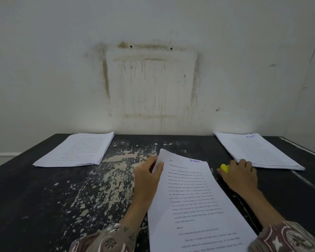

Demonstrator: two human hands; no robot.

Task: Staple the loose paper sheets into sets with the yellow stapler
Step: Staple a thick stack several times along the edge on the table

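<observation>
A set of printed paper sheets (191, 202) lies in front of me on the dark table (62, 193). My left hand (147, 177) pinches its upper left corner, which is lifted off the table. Just right of the sheets, my right hand (241, 176) rests over the yellow stapler (224, 168); only the stapler's front tip shows past the fingers. Two more stacks lie at the back: one stack at the far left (78, 150), another stack at the far right (256, 151), with my right fingers touching its near edge.
The table's paint is worn off in a pale patch (113, 171) in the middle. A stained white wall (153, 79) stands right behind the table. The table's right edge (305, 153) runs diagonally near the right stack.
</observation>
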